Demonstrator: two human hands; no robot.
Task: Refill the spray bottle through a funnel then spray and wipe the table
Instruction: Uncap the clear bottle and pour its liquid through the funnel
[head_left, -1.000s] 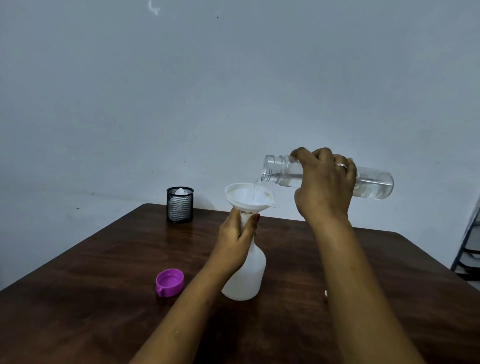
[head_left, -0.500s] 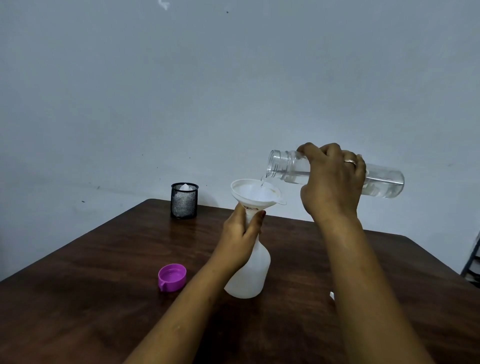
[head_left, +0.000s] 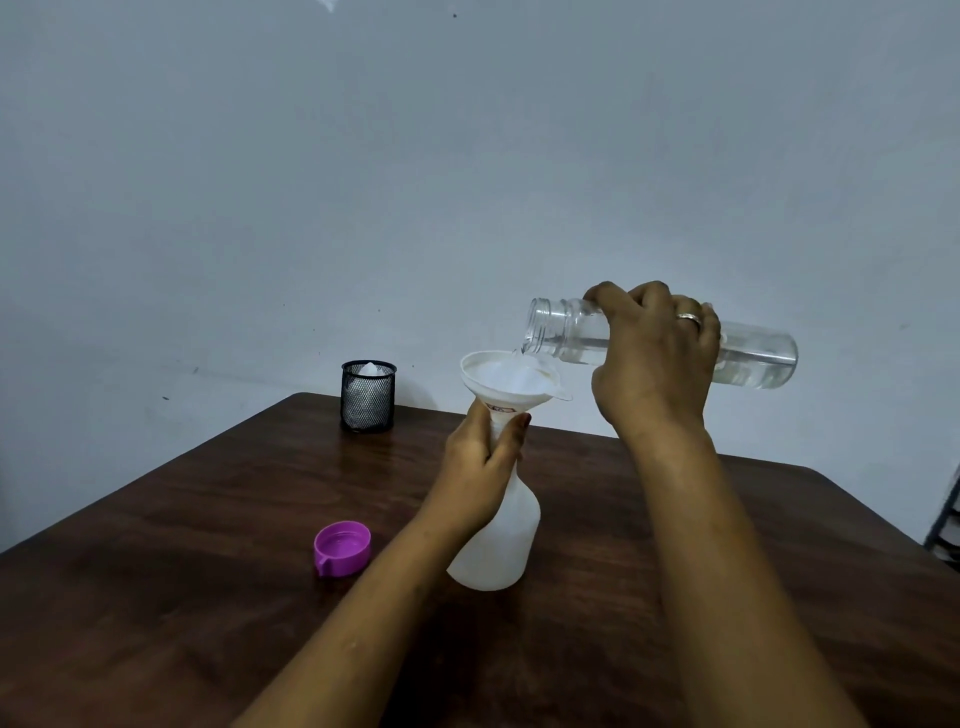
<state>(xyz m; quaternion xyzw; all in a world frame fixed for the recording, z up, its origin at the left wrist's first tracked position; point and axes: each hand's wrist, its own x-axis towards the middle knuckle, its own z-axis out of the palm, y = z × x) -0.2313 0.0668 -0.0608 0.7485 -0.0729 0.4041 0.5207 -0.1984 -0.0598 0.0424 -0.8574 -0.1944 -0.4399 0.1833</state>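
A white translucent spray bottle (head_left: 498, 545) without its head stands on the dark wooden table (head_left: 208, 519). A white funnel (head_left: 506, 379) sits in its neck. My left hand (head_left: 480, 467) grips the bottle's neck just under the funnel. My right hand (head_left: 654, 364) holds a clear plastic water bottle (head_left: 753, 353) almost level, its open mouth over the funnel's rim. A thin stream of water runs from it into the funnel.
A purple cap (head_left: 343, 548) lies open side up on the table, left of the spray bottle. A black mesh cup (head_left: 368, 396) holding something white stands at the table's far edge. A dark rack (head_left: 948, 519) shows at the right border.
The view has shifted slightly, so everything sits a little to the right. The clear bottle stays tilted over the funnel and water keeps running. Both hands keep their grips.
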